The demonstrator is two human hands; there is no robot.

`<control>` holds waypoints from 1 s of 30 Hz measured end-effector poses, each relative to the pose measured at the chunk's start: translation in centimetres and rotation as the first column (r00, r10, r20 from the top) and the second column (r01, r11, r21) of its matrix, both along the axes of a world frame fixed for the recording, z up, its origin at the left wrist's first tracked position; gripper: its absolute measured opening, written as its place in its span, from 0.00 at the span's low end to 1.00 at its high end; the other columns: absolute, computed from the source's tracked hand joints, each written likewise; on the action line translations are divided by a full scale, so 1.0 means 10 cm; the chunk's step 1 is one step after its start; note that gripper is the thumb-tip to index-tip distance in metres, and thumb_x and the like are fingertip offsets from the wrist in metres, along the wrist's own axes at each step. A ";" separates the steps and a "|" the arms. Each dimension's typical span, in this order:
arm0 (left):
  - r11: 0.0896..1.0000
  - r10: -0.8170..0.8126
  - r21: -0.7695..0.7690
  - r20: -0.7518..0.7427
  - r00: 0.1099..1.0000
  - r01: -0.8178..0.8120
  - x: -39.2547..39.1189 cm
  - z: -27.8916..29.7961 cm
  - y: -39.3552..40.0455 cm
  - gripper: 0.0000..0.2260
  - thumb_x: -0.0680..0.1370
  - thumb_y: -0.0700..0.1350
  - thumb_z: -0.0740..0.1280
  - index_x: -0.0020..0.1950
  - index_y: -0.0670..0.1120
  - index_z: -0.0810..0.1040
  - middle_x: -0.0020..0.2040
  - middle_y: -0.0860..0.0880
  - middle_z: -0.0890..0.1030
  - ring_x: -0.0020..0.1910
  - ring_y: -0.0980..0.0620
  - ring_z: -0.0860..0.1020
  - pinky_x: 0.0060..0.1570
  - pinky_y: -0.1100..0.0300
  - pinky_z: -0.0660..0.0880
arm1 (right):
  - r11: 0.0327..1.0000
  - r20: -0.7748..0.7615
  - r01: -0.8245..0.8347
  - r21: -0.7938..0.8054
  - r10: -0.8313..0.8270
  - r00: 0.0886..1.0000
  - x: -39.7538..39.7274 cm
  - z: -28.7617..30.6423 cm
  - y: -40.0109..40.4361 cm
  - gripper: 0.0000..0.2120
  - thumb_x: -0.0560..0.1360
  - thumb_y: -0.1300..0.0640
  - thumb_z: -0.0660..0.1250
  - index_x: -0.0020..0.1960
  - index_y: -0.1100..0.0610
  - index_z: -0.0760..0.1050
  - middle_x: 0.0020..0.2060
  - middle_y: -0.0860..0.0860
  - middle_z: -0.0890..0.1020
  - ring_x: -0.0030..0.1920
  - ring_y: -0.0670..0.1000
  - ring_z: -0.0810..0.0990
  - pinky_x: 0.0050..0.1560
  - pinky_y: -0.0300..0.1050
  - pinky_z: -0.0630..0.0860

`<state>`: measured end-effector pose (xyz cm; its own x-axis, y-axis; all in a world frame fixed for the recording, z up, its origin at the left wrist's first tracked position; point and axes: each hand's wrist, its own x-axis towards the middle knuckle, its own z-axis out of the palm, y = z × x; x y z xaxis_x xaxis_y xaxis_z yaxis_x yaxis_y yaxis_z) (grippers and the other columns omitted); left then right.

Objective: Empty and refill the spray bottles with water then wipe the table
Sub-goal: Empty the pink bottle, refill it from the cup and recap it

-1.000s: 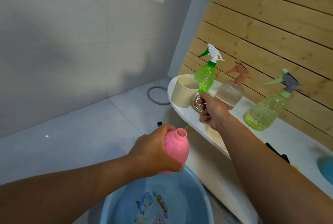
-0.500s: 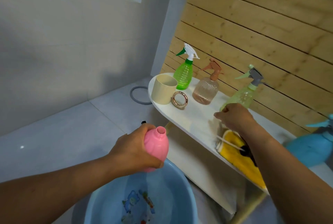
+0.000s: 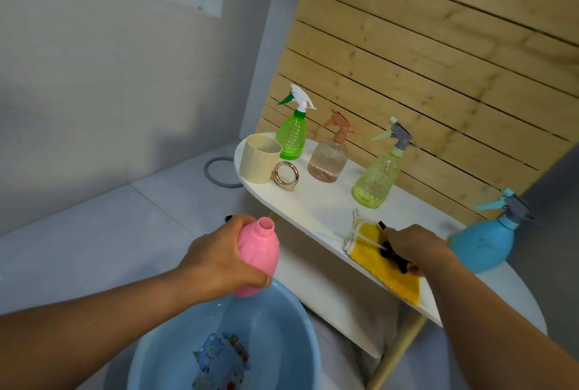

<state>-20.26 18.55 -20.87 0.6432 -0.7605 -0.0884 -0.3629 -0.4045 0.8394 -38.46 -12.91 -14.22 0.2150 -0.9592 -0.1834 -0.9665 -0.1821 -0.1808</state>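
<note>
My left hand (image 3: pixel 219 258) grips an uncapped pink bottle (image 3: pixel 260 248) upright over a blue basin (image 3: pixel 282 311) on the floor. My right hand (image 3: pixel 416 242) closes on a black spray head (image 3: pixel 394 256) with a white tube, lying on a yellow cloth (image 3: pixel 372 264) at the front edge of the white table (image 3: pixel 313 208). On the table stand a green spray bottle (image 3: pixel 293 135), a brown-topped clear one (image 3: pixel 329 157), a yellow-green one (image 3: pixel 376 179) and a blue one (image 3: pixel 482 242).
A cream cup (image 3: pixel 258 159) and a gold ring (image 3: pixel 285 172) sit at the table's left end. A wooden slat panel (image 3: pixel 438 60) leans behind the table. A grey ring (image 3: pixel 213 173) lies on the tiled floor.
My right hand left the gold ring, moved right along the table and came down onto the black spray head on the yellow cloth. The pink bottle stays held over the basin.
</note>
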 end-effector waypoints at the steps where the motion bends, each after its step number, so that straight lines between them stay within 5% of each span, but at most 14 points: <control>1: 1.000 0.004 0.003 0.005 1.000 -0.004 -0.01 0.00 0.00 0.47 0.52 0.64 0.79 0.69 0.65 0.67 0.60 0.59 0.77 0.59 0.48 0.78 0.56 0.48 0.82 | 1.000 0.032 0.020 0.019 -0.020 0.999 0.01 -0.01 0.00 0.20 0.78 0.41 0.62 0.46 0.58 0.78 0.40 0.56 0.83 0.39 0.56 0.84 0.50 0.52 0.84; 11: 0.997 0.025 0.065 0.054 0.998 -0.028 -0.02 0.00 0.03 0.44 0.59 0.59 0.85 0.70 0.64 0.66 0.61 0.58 0.76 0.61 0.46 0.77 0.57 0.47 0.82 | 0.996 0.195 0.085 0.028 -0.089 0.977 0.11 -0.18 0.01 0.15 0.73 0.44 0.67 0.44 0.57 0.77 0.43 0.56 0.81 0.44 0.57 0.81 0.37 0.45 0.72; 17: 0.995 0.021 0.092 0.076 0.997 -0.028 0.00 -0.01 0.03 0.44 0.60 0.59 0.85 0.70 0.63 0.66 0.62 0.58 0.76 0.61 0.46 0.76 0.57 0.47 0.82 | 0.979 0.481 0.149 0.140 -0.198 0.854 0.22 -0.16 0.02 0.13 0.76 0.53 0.71 0.48 0.64 0.75 0.35 0.56 0.75 0.34 0.54 0.73 0.31 0.45 0.67; 23: 0.995 0.019 0.099 0.070 0.997 -0.026 -0.01 0.00 0.00 0.44 0.60 0.59 0.85 0.70 0.63 0.66 0.61 0.58 0.76 0.60 0.46 0.77 0.57 0.48 0.82 | 0.997 0.693 -0.024 0.080 -0.038 0.720 0.42 0.07 0.24 0.10 0.77 0.56 0.70 0.45 0.64 0.76 0.24 0.51 0.76 0.18 0.46 0.69 0.19 0.37 0.61; 28: 0.994 0.009 0.108 0.083 0.996 -0.018 -0.01 -0.01 0.00 0.44 0.60 0.59 0.85 0.70 0.63 0.65 0.62 0.58 0.76 0.60 0.47 0.77 0.56 0.48 0.83 | 0.982 0.808 -0.173 -0.072 0.159 0.568 0.65 0.47 0.63 0.13 0.77 0.52 0.71 0.53 0.59 0.73 0.38 0.54 0.86 0.35 0.51 0.81 0.37 0.54 0.77; 30: 0.994 0.010 0.108 0.084 0.996 -0.019 -0.01 -0.02 0.00 0.44 0.60 0.59 0.85 0.70 0.63 0.66 0.61 0.58 0.76 0.59 0.47 0.77 0.55 0.48 0.83 | 0.962 0.821 -0.213 -0.169 0.257 0.509 0.71 0.64 0.82 0.13 0.77 0.50 0.71 0.55 0.55 0.71 0.32 0.45 0.85 0.31 0.42 0.81 0.35 0.48 0.77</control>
<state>-20.34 18.60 -21.06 0.6628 -0.7397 -0.1159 -0.4231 -0.4978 0.7571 -31.38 -4.72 -7.87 0.4668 -0.8515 0.2387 -0.3026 -0.4074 -0.8617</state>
